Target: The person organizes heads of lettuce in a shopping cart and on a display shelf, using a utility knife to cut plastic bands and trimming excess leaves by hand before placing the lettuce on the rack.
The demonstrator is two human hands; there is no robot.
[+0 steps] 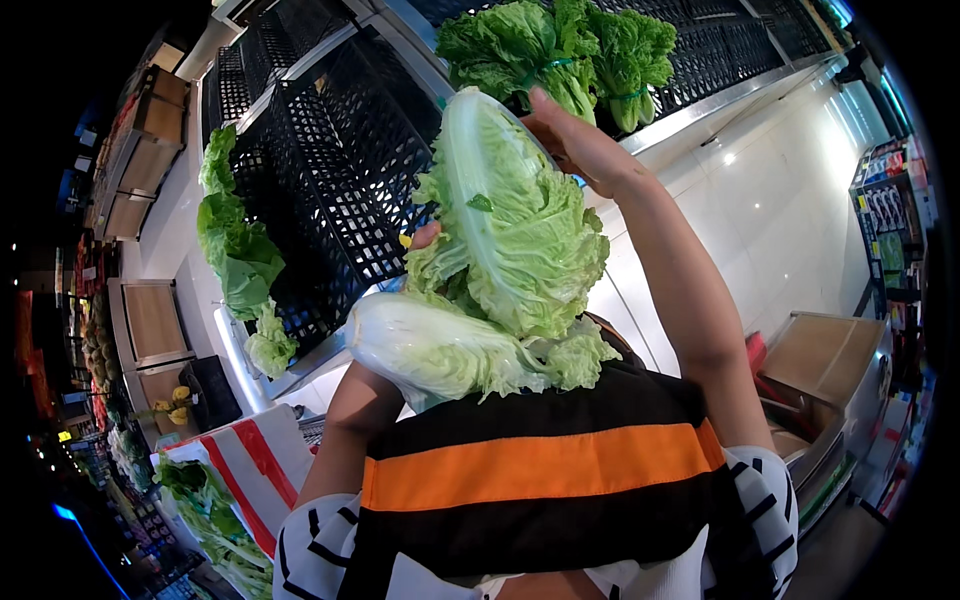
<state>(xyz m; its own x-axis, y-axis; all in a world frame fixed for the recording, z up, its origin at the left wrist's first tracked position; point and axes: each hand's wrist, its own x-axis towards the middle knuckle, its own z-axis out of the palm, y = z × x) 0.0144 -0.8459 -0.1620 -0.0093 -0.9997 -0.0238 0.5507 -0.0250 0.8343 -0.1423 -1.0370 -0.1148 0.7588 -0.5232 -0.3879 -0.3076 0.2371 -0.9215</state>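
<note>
Two napa cabbages are gathered in front of my apron. The upper napa cabbage (495,217) tilts with its pale base away from me. Across my left forearm lies the lower napa cabbage (420,345), its white base to the left. My left hand (425,235) holds them from beneath; only fingertips show at the left of the upper one, the rest hidden by leaves. Beside the upper cabbage's right edge is my right hand (574,142), one digit raised and other fingers partly behind the cabbage. Whether those fingers grip it, I cannot tell.
Black perforated crates (330,172) fill the metal-edged display stand ahead. Tied bunches of leafy greens (517,52) lie at its far side. Loose leaves (236,255) hang over its left edge. A red-and-white striped box (251,457) with greens stands at lower left, a wooden-sided stand (821,352) at right.
</note>
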